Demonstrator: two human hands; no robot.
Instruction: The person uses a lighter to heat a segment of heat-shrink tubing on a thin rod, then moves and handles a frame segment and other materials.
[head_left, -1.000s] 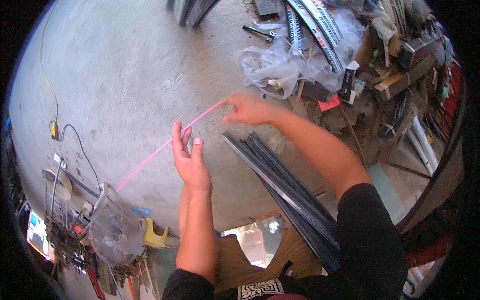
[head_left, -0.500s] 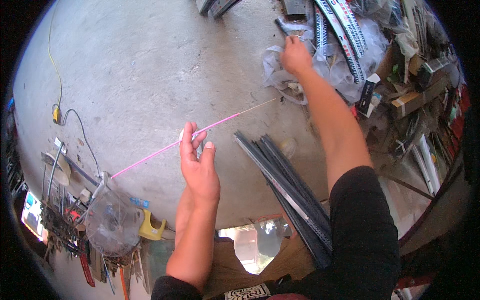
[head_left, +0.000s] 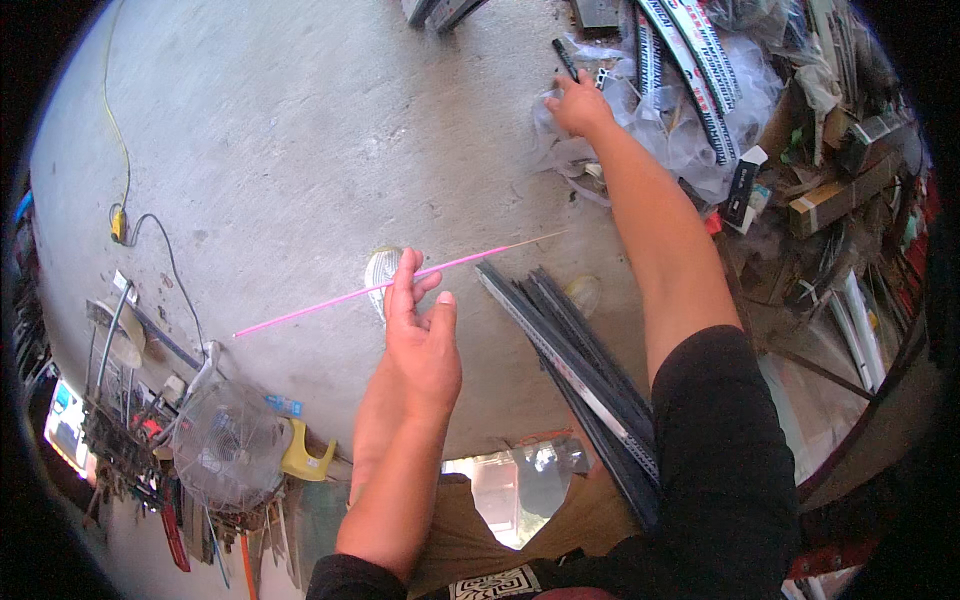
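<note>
My left hand [head_left: 425,330] is closed on a long, thin pink rod [head_left: 330,303], which crosses its fingers and ends in a narrow bare tip at the right. My right hand [head_left: 580,105] reaches to the far right, its fingers around the lower end of a short black rod-shaped piece [head_left: 566,60]; the grip is partly hidden. A small silver part [head_left: 601,77] shows beside those fingers. Crumpled clear plastic sheeting [head_left: 625,110] lies under and around this hand. Behind the left hand, a light patterned shoe [head_left: 383,275] rests on the concrete floor [head_left: 300,150].
Dark metal strips [head_left: 570,360] lie bundled between my arms. Printed black-and-white strips [head_left: 690,70] rest on the plastic at the far right, near an open box [head_left: 742,190] and cardboard [head_left: 845,195]. A caged fan [head_left: 228,445] and a yellow stool-like object [head_left: 306,452] stand at left.
My left hand and the pink rod have shifted right and slightly down, showing more of the shoe. My right hand has moved slightly left, its fingers changing position at the black piece.
</note>
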